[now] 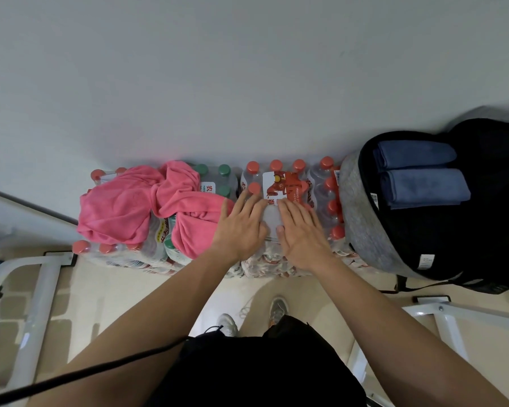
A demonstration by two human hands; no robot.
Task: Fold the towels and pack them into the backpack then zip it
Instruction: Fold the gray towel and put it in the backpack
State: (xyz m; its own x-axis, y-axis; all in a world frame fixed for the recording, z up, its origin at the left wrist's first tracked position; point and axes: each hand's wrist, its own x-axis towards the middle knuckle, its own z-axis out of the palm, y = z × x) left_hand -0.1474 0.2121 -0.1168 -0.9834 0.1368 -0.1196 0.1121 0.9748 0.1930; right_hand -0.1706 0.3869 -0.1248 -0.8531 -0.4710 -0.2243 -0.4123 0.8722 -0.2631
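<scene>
A crumpled pink towel point(147, 205) lies on the shrink-wrapped water bottle packs point(318, 183) at the left. An open grey and black backpack point(365, 218) sits on the right, with two folded blue towels point(420, 177) inside it. My left hand point(241, 227) and my right hand point(301, 233) lie flat, side by side, fingers straight, on the bottle pack between the pink towel and the backpack. Neither hand holds anything. The left hand's edge is right beside the pink towel.
A plain grey wall rises behind the bottle packs. White metal frames point(39, 289) stand on the floor at left and at right point(453, 315). My feet in sneakers point(278, 308) are on the beige floor below. A black cable point(86, 374) crosses the lower left.
</scene>
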